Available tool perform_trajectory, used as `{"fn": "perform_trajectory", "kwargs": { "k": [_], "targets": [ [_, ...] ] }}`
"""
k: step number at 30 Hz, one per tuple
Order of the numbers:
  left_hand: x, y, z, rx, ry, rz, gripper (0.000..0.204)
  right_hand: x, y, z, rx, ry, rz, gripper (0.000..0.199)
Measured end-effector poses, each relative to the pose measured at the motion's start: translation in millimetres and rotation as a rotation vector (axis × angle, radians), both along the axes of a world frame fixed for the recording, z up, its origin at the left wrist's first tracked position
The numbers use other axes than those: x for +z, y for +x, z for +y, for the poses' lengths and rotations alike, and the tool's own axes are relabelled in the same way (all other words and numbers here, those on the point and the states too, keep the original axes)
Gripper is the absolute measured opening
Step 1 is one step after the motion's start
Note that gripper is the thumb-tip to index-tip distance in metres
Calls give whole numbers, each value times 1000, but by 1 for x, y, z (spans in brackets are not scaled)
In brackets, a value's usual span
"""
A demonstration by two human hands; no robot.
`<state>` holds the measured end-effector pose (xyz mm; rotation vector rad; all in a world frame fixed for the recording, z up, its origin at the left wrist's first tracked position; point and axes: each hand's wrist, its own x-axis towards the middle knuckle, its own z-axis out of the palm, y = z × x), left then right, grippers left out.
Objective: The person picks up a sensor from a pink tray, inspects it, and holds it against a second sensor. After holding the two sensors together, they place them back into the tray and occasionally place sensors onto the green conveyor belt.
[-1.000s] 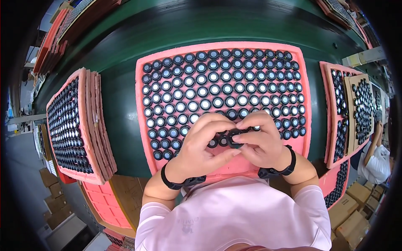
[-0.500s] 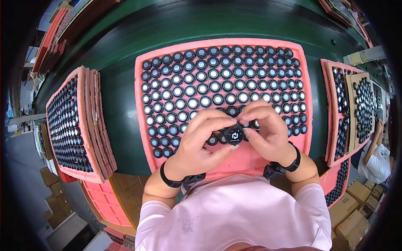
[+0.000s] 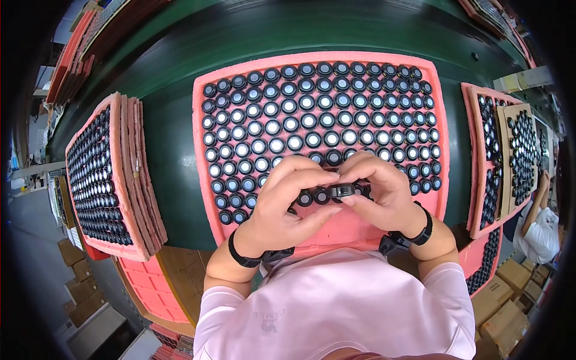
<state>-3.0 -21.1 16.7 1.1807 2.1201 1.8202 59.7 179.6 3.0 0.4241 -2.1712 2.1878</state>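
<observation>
A small round black device (image 3: 343,191) is turned edge-on between my two hands, over the near side of a pink foam tray (image 3: 360,231). My left hand (image 3: 291,198) is closed in a pinch, its thumb and fingertips at the device's left side. From the right, my right hand (image 3: 384,191) pinches the same device, thumb at its lower edge. Under and beyond my hands stand rows of similar round black pieces (image 3: 277,145) with pale round tops. My hands hide some of the pieces in the nearest rows.
A stack of pink foam trays (image 3: 135,180), the top one full of black pieces, stands at left. More filled trays (image 3: 474,162) and a cardboard sheet (image 3: 507,180) lie at right. Everything rests along a green bench (image 3: 180,138). Cardboard boxes (image 3: 504,318) and another person (image 3: 540,231) are at far right.
The device has been tilted from showing its round marked face to showing its edge, and has shifted slightly right. Both hands have stayed close together around it.
</observation>
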Motion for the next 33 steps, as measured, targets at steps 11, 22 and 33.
{"fn": "perform_trajectory", "kwargs": {
  "k": [11, 22, 33],
  "targets": [
    [-6, -6, -2, -24, 90, 72, 30, -1, -5, 1, -5, 89, 201, 24],
    [-3, 1, -1, 0, 10, -62, 26, -4, -5, 2, -70, 131, 218, 22],
    [-14, 4, 1, -71, 40, -298, 27, -1, -5, -7, -228, 412, 403, 33]
  ]
}}
